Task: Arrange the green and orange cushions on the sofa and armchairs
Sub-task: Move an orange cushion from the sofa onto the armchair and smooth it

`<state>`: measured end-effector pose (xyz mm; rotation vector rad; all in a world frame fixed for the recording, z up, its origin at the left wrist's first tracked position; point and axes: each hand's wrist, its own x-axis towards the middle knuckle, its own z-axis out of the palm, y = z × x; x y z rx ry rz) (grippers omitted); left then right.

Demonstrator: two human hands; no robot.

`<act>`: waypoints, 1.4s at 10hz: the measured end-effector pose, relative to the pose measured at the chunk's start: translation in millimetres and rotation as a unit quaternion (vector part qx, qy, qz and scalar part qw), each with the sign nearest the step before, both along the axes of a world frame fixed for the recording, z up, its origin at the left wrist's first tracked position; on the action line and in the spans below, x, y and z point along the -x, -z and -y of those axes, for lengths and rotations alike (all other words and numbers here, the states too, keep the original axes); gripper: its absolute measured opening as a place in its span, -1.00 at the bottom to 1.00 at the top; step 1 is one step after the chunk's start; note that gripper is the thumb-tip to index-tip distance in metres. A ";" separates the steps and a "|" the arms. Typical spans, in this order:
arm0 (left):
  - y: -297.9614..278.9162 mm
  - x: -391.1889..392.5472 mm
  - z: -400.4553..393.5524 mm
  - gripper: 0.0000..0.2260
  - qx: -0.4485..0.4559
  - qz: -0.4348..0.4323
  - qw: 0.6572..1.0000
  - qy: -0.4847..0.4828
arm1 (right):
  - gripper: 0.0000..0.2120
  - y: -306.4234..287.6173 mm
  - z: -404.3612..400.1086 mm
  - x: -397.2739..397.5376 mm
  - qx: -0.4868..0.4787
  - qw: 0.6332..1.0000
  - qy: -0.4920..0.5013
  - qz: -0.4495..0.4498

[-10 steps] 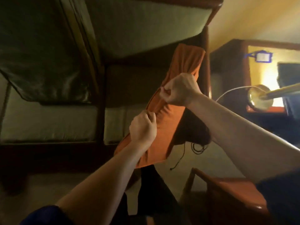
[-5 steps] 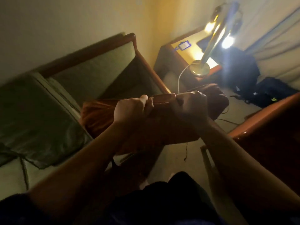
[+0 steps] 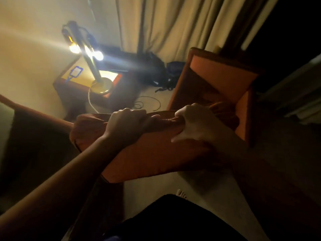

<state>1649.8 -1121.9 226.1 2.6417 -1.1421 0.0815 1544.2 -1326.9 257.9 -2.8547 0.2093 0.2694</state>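
Both hands are clenched on the top edge of an orange cushion [image 3: 156, 153], held in the air in front of the person. The left hand [image 3: 126, 122] has its grip wrapped over the bunched fabric near the cushion's left end. The right hand [image 3: 196, 124] has its grip pinching the same edge further right, thumb spread down the cushion's face. The cushion hangs roughly level from this edge, sagging below the forearms, and rests on nothing.

Just beyond the right hand stands an orange armchair [image 3: 224, 75] with a wooden frame; the cushion's right end appears to overlap its seat, though the dim light makes contact hard to judge. To the left, a corner of the sofa [image 3: 26, 110] shows at the picture's edge. Further back, a side table carries a lit lamp [image 3: 90, 54], with curtains [image 3: 173, 23] behind and cables on the floor.

To do this step well, the judgement is: keep both grips firm, carry the cushion over the armchair's seat, stand it upright against the backrest, then let go and pat it square.
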 end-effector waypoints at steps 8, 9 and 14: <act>57.9 -127.2 520.5 -0.42 -0.169 -0.016 0.945 0.278 | -0.69 109.5 451.3 -46.6 -0.086 0.954 0.285 0.026; 75.3 -159.8 582.8 -0.42 -0.169 -0.009 0.942 0.289 | -0.43 126.9 505.4 -76.4 -0.069 0.936 0.346 0.013; 281.5 -260.4 736.5 -0.57 -0.183 -0.058 0.966 0.174 | -0.50 345.2 637.0 -182.9 0.008 0.951 0.303 0.058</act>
